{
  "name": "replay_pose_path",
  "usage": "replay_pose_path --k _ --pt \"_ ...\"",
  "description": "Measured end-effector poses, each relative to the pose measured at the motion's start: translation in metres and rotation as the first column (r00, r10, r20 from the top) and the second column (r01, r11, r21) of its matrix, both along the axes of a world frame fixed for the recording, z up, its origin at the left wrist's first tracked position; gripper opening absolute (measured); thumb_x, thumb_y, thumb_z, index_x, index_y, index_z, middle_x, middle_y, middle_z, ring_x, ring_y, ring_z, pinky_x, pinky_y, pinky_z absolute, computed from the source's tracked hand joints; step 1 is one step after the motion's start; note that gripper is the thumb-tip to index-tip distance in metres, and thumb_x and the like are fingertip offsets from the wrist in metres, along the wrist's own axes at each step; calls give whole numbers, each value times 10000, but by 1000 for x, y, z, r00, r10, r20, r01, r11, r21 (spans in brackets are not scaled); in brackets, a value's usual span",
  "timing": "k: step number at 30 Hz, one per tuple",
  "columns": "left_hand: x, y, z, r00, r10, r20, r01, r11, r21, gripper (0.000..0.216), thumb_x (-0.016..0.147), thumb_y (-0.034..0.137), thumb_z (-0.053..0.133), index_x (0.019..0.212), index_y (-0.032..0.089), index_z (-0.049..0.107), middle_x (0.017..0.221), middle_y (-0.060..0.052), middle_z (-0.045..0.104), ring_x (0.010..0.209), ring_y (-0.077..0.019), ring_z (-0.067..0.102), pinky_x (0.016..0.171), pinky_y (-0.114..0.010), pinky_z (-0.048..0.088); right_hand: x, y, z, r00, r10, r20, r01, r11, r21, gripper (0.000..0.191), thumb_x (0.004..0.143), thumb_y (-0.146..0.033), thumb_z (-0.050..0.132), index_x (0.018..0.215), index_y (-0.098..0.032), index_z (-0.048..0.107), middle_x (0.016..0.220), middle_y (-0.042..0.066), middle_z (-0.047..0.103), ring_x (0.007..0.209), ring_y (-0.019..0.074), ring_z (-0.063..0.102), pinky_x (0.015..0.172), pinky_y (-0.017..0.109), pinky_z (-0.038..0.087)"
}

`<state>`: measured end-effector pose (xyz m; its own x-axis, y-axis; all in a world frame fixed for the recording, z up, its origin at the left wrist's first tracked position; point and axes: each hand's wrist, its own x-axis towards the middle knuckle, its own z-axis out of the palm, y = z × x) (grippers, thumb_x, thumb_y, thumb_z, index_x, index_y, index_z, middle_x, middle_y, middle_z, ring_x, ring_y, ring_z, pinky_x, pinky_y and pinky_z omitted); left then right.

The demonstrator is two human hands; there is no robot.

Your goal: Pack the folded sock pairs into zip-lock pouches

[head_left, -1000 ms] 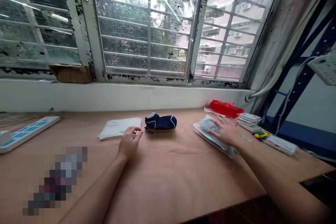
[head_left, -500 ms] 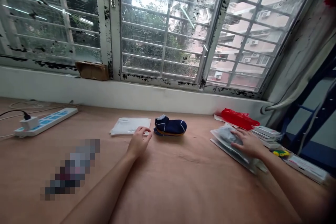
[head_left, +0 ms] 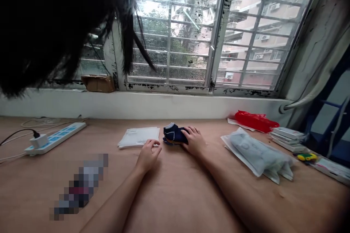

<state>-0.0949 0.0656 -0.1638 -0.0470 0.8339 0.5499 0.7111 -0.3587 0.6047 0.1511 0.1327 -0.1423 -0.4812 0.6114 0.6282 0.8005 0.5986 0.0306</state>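
I have the right hand (head_left: 194, 143) on the dark blue socks (head_left: 172, 134), which lie as a bundle near the middle of the bench (head_left: 177, 200), toward the wall. Its fingers drape over the toe end, the thumb on the near side; I cannot tell whether that grip is squeezing or only resting. The cuff end, with its pale rim, points left and is uncovered.

My left hand (head_left: 149, 156) holds nothing: its grip is half curled, a gap between thumb and fingers, just in front of the white packet (head_left: 136, 136). Whether the fingertips touch the packet I can't make out.

Off to the right I see a pale bag (head_left: 257, 153), a red bag (head_left: 255, 121) behind it, then small boxes (head_left: 288, 134) and a yellow-green toy (head_left: 306, 157). On the far left is a power strip (head_left: 62, 136) with an adapter (head_left: 40, 141) plugged in. Dark hair (head_left: 54, 22) covers the upper left of my view.
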Motion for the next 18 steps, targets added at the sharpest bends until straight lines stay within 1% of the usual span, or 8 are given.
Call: replay_pose_path --k 3,7,10,12,13,15,17,18 --pt "1 1 -1 1000 4 6 -4 1000 -2 176 817 327 536 868 196 642 965 -67 627 895 -233 624 870 -393 496 1 8 -9 1000 8 -13 -8 1000 -2 497 798 -371 672 1264 -215 591 1319 102 578 1293 305 390 1118 476 261" --pt "3 2 -3 1000 3 10 -3 1000 -9 171 830 321 528 878 195 633 978 -67 624 889 -223 628 869 -388 498 5 12 -15 998 24 -50 -24 1000 6 406 851 -367 617 1230 -222 619 1310 90 591 1308 300 384 1114 478 273" --pt "3 1 -3 1000 3 -2 -3 1000 -8 157 840 308 524 889 194 620 981 -69 623 887 -222 627 865 -390 504 3 14 -15 996 45 -73 -44 999 15 312 893 -334 569 1179 -231 643 1262 81 625 1302 293 400 1116 490 272" --pt "4 -1 -2 1000 8 -15 -8 1000 -1 165 837 294 537 949 193 603 1001 -74 622 915 -232 622 875 -402 503 1 13 -12 995 63 -83 -61 998 33 272 924 -293 525 1160 -229 644 1214 73 650 1283 284 423 1118 491 273" --pt "4 -2 -1 1000 14 -23 -14 1000 20 209 832 289 552 1015 194 587 1035 -80 617 957 -242 614 896 -414 497 0 13 -9 993 68 -92 -64 997 51 265 939 -273 498 1158 -227 641 1193 71 660 1276 280 432 1120 492 270" --pt "7 -3 1 999 20 -50 -15 994 105 388 818 282 593 1190 208 512 1156 -99 588 1095 -268 573 972 -447 462 0 10 -3 991 78 -106 -68 993 97 279 962 -253 447 1173 -224 627 1172 77 664 1275 281 434 1129 501 252" --pt "10 -4 2 995 4 -103 16 980 197 560 809 267 620 1327 240 408 1295 -113 528 1238 -284 492 1058 -478 398 0 7 1 992 92 -91 -79 988 136 295 969 -259 429 1195 -228 616 1170 89 658 1272 290 433 1134 516 236" --pt "12 -4 2 990 -14 -138 44 975 218 606 808 257 624 1361 253 377 1345 -115 498 1286 -286 453 1088 -488 368 0 5 2 993 99 -71 -88 986 144 295 965 -262 434 1198 -233 614 1166 92 657 1262 294 439 1130 520 239"
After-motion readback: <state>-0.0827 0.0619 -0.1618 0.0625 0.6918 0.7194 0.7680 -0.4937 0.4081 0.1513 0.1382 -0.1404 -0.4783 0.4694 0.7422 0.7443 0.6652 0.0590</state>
